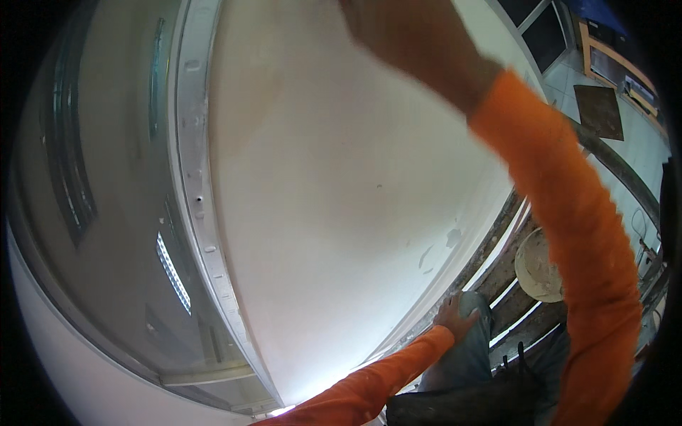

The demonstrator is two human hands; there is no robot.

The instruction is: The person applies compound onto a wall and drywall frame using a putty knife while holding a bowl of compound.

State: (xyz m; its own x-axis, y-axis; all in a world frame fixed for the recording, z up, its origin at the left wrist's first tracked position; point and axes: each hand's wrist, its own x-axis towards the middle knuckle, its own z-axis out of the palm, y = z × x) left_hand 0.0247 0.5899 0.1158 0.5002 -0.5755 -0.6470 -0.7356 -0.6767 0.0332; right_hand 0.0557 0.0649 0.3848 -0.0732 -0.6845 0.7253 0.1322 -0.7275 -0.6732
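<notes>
One white wall [341,184] — right hand [387,28] raised against it, grip unclear — left hand [455,318] flat on knee [472,305].

My long orange sleeves [582,234] stand out against the plain white plastered wall [334,177]; my denim trousers [465,355] are grey-blue.

We're on a building site, indoors, up on scaffolding. A freshly smoothed white wall [341,192] fills the view, set against a grey metal window frame [193,177] with glass [92,184] beside it. Below run rough wooden planks [508,284], spattered with white, and a bucket [538,266] caked in plaster stands on them. Far beneath lies a tiled floor [643,149].
</notes>
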